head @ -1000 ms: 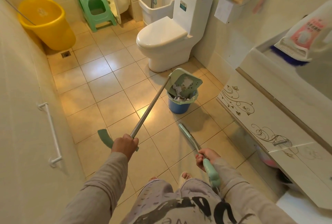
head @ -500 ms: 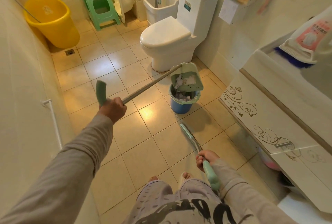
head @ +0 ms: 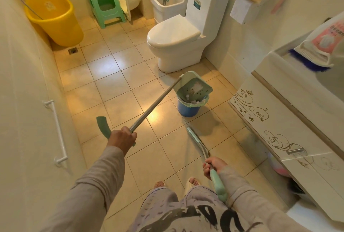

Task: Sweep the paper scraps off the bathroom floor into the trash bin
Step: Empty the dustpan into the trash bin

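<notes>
Nearest, the right hand (head: 214, 165) is found unchanged from half a second ago, its fingers wrapped round the green grip of the broom (head: 197, 140), which is held idle and angled down toward the floor. The left hand (head: 122, 139), closed tight round the metal pole of the long-handled dustpan (head: 193, 86), has been brought lower and nearer than the raised position it had half a second ago. The pan has thus been rocked while kept tilted over the blue trash bin (head: 189, 109). This is judged to be a shake meant to empty it. Paper scraps (head: 193, 102) are already heaped in the lined bin, yet one white piece (head: 197, 88) is still lodged against the pan's inner face, so the tipping cannot be counted finished. No scraps are seen on the tiled bathroom floor (head: 111, 105) out to the toilet (head: 173, 34). The broom's bristles can barely be made out beside its foreshortened shaft. The left fingers are mostly hidden behind the back of the hand. The bin's depth is masked by the pan, and the floor under the cabinet (head: 279, 129) at the right, and behind the person, is not shown.
</notes>
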`<state>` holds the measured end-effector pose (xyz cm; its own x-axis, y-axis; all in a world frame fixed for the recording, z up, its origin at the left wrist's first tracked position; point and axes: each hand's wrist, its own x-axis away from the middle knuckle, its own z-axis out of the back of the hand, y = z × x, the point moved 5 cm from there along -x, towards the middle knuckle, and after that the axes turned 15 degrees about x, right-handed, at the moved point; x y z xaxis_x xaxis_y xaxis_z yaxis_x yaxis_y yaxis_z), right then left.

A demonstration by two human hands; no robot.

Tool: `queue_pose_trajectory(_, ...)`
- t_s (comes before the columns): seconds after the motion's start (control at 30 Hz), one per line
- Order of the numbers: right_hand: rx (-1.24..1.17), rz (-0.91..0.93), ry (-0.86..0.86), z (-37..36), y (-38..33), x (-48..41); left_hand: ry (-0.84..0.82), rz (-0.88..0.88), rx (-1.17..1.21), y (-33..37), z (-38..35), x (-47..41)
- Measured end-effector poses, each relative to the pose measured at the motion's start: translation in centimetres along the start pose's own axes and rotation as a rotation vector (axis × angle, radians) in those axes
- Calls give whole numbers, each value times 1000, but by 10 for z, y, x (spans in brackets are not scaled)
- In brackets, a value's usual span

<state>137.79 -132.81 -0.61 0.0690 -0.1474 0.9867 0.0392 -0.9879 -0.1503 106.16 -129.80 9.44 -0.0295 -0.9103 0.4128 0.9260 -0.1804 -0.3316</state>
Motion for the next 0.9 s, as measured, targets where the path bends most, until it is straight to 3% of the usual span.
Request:
queue_pose_trajectory(0.53,-1,-5,24,-24,-9,6,-3,168,353,-23,-10,19)
queue_pose_trajectory(0.67,-30,-26,18,-34,-7,4,39,281,723,-29,-18,30)
queue_pose_trajectory(0.83,-42,-5,25,-41,-7,3,65,492,1530,-38,-32,42)
queue_pose_trajectory(0.9,-90,10,18,-45,-11,4,26,525,1600,-38,-35,49)
